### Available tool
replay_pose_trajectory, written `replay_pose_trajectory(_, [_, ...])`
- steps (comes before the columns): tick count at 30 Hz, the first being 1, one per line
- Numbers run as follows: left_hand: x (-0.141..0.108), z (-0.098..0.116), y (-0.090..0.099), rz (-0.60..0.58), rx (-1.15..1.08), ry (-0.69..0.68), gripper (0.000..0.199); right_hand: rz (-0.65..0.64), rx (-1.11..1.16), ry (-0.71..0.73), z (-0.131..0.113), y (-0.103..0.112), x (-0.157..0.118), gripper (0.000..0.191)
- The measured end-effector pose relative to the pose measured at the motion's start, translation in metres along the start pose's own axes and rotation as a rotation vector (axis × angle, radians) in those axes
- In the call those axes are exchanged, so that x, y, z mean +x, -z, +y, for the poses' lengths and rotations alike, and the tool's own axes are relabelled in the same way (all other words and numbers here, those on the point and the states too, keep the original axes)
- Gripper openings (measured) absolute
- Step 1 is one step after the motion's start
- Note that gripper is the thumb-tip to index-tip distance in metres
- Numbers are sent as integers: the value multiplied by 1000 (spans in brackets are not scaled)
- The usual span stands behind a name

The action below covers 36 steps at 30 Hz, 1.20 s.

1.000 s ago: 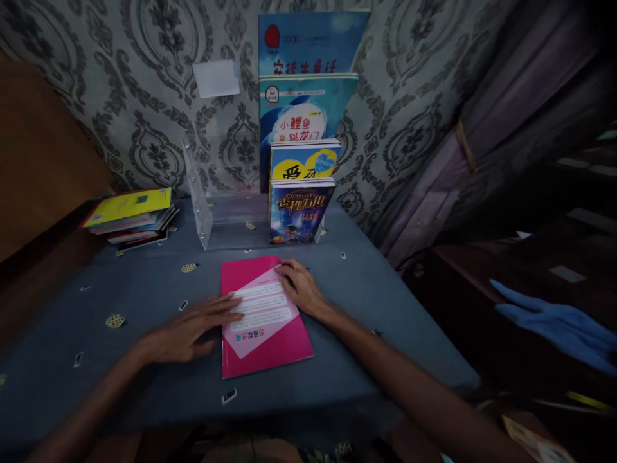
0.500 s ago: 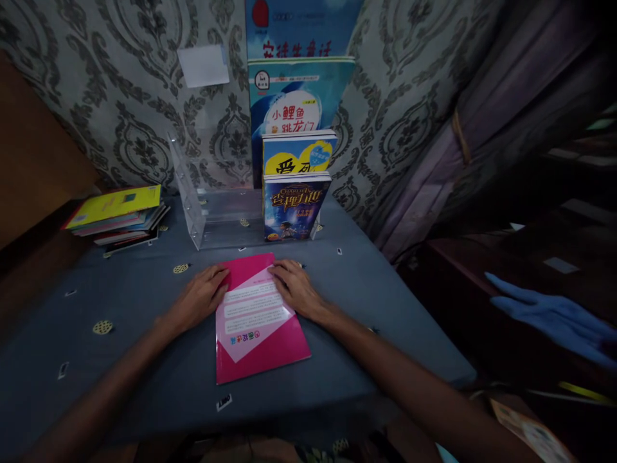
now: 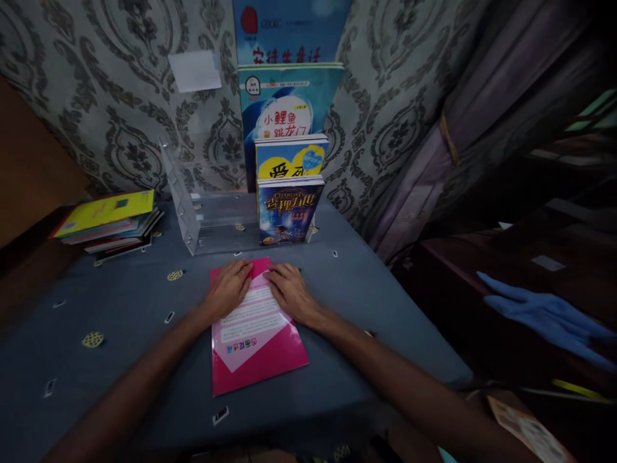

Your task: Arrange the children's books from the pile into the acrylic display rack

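Observation:
A pink book (image 3: 260, 370) lies flat on the cloth-covered table, its printed text upside down to me. My left hand (image 3: 230, 289) rests on the book's upper left part, fingers laid on the cover. On the upper right part lies my right hand (image 3: 292, 292), its fingers also stretched over the cover and the wrist past the right edge. The fingertips of both hands come close together near the far end of the book. Beyond it stands a clear acrylic rack (image 3: 180, 193) with several books upright in its right half, a dark blue book (image 3: 289, 212) frontmost.
A stack of books (image 3: 113, 215) lies at the table's back left. A white paper (image 3: 195, 71) is on the patterned wall covering behind. On the right, a blue glove (image 3: 540, 312) lies on a dark surface, past the table (image 3: 385, 308) edge and a tied curtain (image 3: 419, 167).
My left hand has slid right from the book's left edge onto its cover, nearer my right hand. The right hand stays on the upper right part. The view has shifted slightly.

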<state>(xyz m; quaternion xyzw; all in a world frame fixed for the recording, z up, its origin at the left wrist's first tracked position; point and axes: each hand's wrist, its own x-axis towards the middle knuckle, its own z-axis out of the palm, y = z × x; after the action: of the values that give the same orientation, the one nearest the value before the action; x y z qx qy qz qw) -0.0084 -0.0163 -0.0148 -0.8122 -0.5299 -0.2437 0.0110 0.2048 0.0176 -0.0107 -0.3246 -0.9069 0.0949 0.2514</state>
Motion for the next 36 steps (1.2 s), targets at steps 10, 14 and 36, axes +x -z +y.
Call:
replay_pose_trajectory(10, [-1, -26, 11, 510, -710, 457, 31, -204, 5, 329, -63, -21, 52, 25])
replay_pose_trajectory(14, [0, -26, 12, 543, -832, 533, 36, -224, 7, 353, -73, -42, 64, 23])
replay_pose_trajectory(36, [-2, -11, 14, 167, -420, 409, 35, -158, 134, -43, 11, -13, 16, 49])
